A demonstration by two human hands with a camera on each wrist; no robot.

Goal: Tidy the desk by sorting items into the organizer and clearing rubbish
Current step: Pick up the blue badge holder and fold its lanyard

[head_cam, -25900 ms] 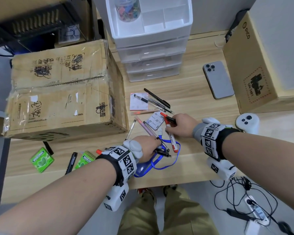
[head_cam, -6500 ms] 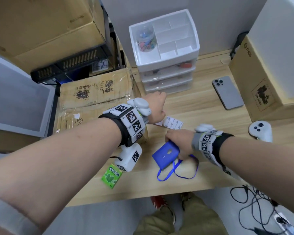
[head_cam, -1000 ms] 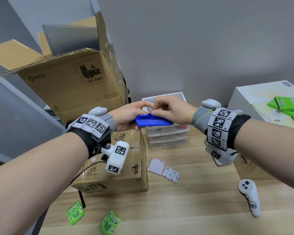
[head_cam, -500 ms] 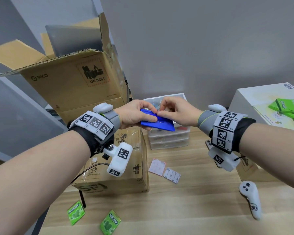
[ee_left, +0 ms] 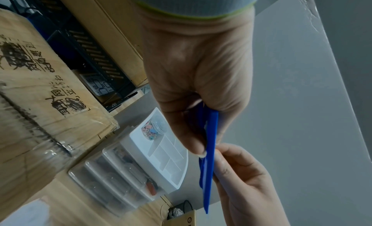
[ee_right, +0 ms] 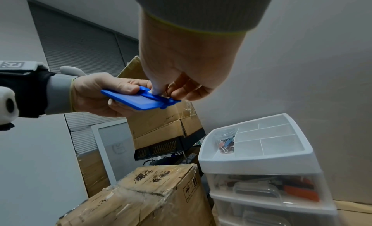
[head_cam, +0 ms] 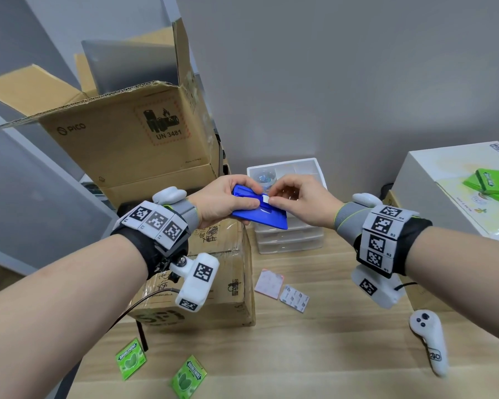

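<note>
My left hand [head_cam: 242, 198] grips a blue card holder [head_cam: 267, 218] in the air, above the white drawer organizer [head_cam: 288, 243]. Left thumb lies on top, fingers underneath. My right hand [head_cam: 272, 198] pinches a small white card edge [head_cam: 265, 199] at the holder's slot with thumb and forefinger. In the left wrist view the blue card holder [ee_left: 209, 157] shows edge-on between both hands. The right wrist view has the blue card holder [ee_right: 141, 100] held level over the organizer [ee_right: 261, 157], whose top tray holds a jar of clips [ee_right: 225, 143]. The lanyard is hidden.
A taped cardboard box [head_cam: 213, 283] stands left of the organizer, with an open PICO box [head_cam: 127, 145] behind. On the desk lie a pink note [head_cam: 268, 283], a blister pack [head_cam: 294, 298], two green gum packs [head_cam: 130, 358] and a white controller [head_cam: 428, 341].
The holder has tilted so its face shows more. My right fingers have shifted to the slot, and a white card edge now shows there. The left hand keeps its grip.
</note>
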